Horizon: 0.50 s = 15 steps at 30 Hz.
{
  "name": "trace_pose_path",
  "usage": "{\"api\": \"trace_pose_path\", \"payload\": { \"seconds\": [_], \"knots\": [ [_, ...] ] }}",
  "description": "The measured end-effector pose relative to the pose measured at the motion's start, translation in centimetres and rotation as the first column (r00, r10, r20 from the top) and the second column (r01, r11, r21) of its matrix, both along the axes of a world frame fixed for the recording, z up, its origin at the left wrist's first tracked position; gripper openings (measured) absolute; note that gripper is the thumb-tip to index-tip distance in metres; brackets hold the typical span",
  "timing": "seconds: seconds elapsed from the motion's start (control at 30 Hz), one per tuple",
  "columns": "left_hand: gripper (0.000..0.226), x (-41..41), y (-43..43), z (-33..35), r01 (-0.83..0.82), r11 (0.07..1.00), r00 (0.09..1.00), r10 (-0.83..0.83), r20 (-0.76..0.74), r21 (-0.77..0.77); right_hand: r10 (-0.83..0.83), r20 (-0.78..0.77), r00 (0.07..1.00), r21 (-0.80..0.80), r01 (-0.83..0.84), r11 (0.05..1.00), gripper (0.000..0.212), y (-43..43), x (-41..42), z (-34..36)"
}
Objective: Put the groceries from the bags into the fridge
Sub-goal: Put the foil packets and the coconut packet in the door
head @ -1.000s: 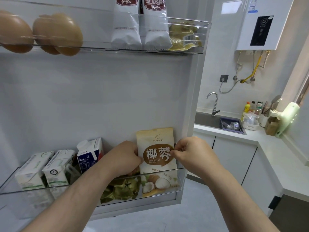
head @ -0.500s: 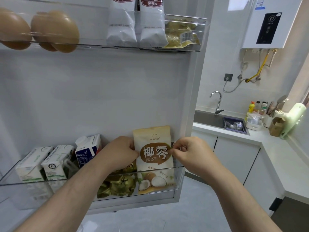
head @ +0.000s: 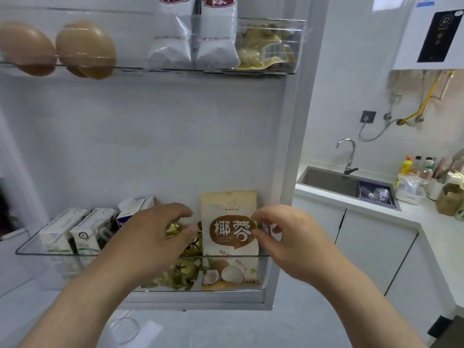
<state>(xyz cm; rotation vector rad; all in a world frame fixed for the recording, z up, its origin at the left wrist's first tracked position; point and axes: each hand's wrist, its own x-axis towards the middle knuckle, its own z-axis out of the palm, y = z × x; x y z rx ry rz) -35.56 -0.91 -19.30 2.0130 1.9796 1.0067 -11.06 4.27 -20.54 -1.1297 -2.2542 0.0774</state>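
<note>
Coconut pouch [head: 229,223], upright in the door bin [head: 264,271], is pinched by the right hand [head: 283,237]. Left hand [head: 153,234] is held alongside, fingers apart.

Two white pouches [head: 170,33], three cartons [head: 57,232], one coconut bag [head: 229,207].

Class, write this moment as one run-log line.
step: seating pouch | pouch: upright in lower door bin | right hand: pinches pouch edge | left hand: open, beside pouch
</note>
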Motion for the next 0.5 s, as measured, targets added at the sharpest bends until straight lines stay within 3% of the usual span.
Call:
{"api": "trace_pose_path", "payload": {
  "seconds": [0.37,0.5],
  "knots": [
    [0.024,1.2,-4.6,-1.4,-0.074,0.978,0.993,0.054,0.105,0.195,0.169,0.008,0.986,0.036,-0.169,0.985,0.037,-0.1,1.0,-1.2],
    [0.023,1.7,-6.5,-2.2,-0.114,0.975,0.993,0.108,0.042,0.192,0.212,-0.004,0.977,0.052,-0.212,0.976,0.049,-0.2,1.1,-1.9]
  ]
}}
